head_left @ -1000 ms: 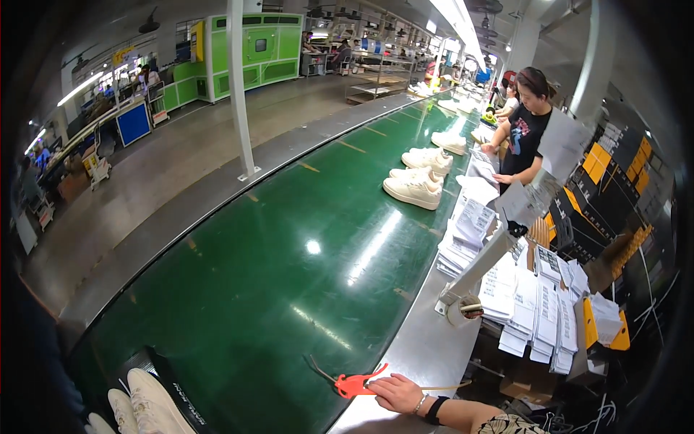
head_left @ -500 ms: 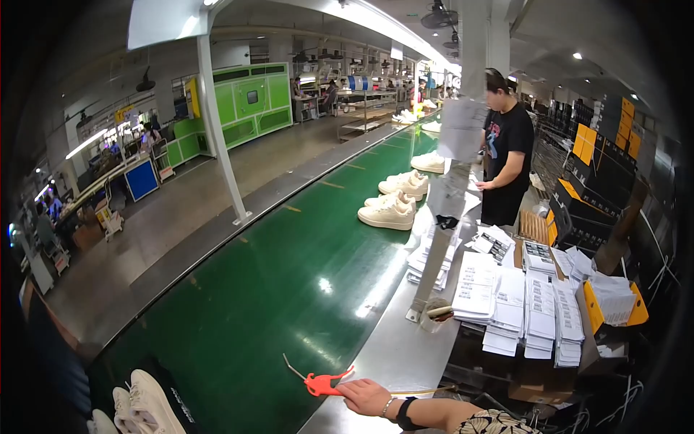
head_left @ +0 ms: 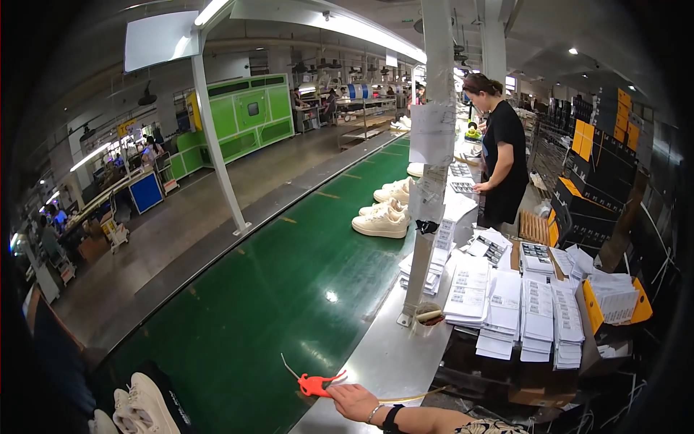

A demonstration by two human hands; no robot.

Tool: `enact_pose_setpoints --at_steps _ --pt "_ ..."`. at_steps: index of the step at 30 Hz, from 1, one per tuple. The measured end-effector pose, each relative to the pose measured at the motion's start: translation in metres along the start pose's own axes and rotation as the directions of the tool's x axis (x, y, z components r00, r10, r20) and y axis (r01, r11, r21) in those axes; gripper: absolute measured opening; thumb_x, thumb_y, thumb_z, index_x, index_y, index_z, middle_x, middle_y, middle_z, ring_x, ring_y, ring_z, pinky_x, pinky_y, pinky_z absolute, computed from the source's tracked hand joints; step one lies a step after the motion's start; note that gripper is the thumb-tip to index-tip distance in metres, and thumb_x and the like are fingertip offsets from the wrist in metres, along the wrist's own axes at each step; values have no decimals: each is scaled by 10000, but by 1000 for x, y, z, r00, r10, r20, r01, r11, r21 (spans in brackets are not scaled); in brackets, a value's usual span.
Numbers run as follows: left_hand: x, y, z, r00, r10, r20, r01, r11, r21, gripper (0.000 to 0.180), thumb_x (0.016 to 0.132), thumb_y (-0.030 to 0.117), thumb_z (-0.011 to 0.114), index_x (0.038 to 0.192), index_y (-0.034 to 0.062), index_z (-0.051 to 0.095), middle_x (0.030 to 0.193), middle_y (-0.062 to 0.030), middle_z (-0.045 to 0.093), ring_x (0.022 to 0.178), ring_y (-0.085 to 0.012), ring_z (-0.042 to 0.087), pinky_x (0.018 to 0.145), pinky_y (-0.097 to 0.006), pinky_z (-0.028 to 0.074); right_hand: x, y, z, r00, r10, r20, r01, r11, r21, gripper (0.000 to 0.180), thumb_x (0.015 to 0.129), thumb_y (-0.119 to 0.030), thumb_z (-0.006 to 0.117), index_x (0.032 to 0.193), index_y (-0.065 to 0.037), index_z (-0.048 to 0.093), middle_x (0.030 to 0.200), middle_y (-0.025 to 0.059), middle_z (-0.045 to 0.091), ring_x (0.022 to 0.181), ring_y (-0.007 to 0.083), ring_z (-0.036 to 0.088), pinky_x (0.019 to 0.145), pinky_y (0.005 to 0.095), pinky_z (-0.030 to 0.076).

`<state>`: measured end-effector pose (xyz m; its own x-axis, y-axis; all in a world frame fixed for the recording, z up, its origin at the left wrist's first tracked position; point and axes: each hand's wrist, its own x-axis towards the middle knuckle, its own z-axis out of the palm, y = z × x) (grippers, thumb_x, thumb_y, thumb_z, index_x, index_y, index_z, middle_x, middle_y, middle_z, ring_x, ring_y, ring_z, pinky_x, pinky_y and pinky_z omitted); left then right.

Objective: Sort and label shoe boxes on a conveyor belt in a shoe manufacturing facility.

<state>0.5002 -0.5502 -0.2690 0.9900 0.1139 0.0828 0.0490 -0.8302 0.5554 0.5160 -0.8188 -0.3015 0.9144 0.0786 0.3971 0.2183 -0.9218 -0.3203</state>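
At the front edge of the green conveyor belt [head_left: 238, 340], my right hand [head_left: 354, 401] holds a red air blow gun [head_left: 313, 385] by its rear end. Its thin metal nozzle points toward the far left, over the belt. A yellowish hose [head_left: 412, 397] runs from beside the hand across the metal ledge [head_left: 383, 354]. My left hand does not show. Cream sneakers [head_left: 141, 405] lie at the lower left, beside something black. Farther up the belt stand several more cream sneakers [head_left: 379, 221].
A post [head_left: 426, 239] wrapped in clear film rises from the ledge. Stacks of printed white papers [head_left: 499, 307] lie to its right, near a yellow-and-black box [head_left: 591, 307] of papers. Beyond, a person in black [head_left: 504, 159] stands with a hand by printed sheets. Dark boxes [head_left: 589, 195] are piled at right.
The view has shifted slightly, and the post and sneakers sit farther left. The person in black has turned and leans over the sheets. My right hand still holds the air blow gun.
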Motion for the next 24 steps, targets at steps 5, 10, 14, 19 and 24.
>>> enact_pose_setpoints --at_steps 5,10,14,19,24 --pt "-2 -12 14 994 69 -84 -70 997 -10 251 822 209 499 908 14 632 915 -200 627 887 -382 550 820 -452 416 1 -1 -1 999 -4 -33 3 1000 -29 321 792 -163 537 1103 -83 535 995 40 617 893 198 611 758 332 473" --pt "0 -10 15 998 43 -36 -43 999 -5 250 831 226 504 923 27 625 946 -180 628 915 -365 552 820 -439 423 2 -1 -4 998 -10 -61 5 997 -72 312 775 -165 548 1080 -98 548 952 19 622 854 179 616 720 320 476" --pt "2 -9 24 998 37 -50 -36 999 14 254 835 243 512 946 42 618 966 -171 625 926 -358 553 827 -435 427 4 2 -10 1000 28 -1 -28 999 -42 316 785 -158 534 1094 -92 521 992 25 593 912 193 585 751 340 455" --pt "2 -13 23 997 17 -73 -15 1000 25 234 827 239 518 926 55 622 950 -159 629 920 -349 557 826 -435 429 12 -3 -5 999 -32 -32 32 999 -11 281 779 -164 548 1054 -110 550 896 35 619 834 203 612 721 348 472" --pt "2 -20 34 992 9 -130 -14 999 -38 201 812 246 532 910 99 628 940 -125 634 923 -322 562 823 -440 421 14 -5 -6 998 60 24 -60 998 10 224 725 -122 547 948 -105 562 790 67 595 758 275 594 672 421 455"
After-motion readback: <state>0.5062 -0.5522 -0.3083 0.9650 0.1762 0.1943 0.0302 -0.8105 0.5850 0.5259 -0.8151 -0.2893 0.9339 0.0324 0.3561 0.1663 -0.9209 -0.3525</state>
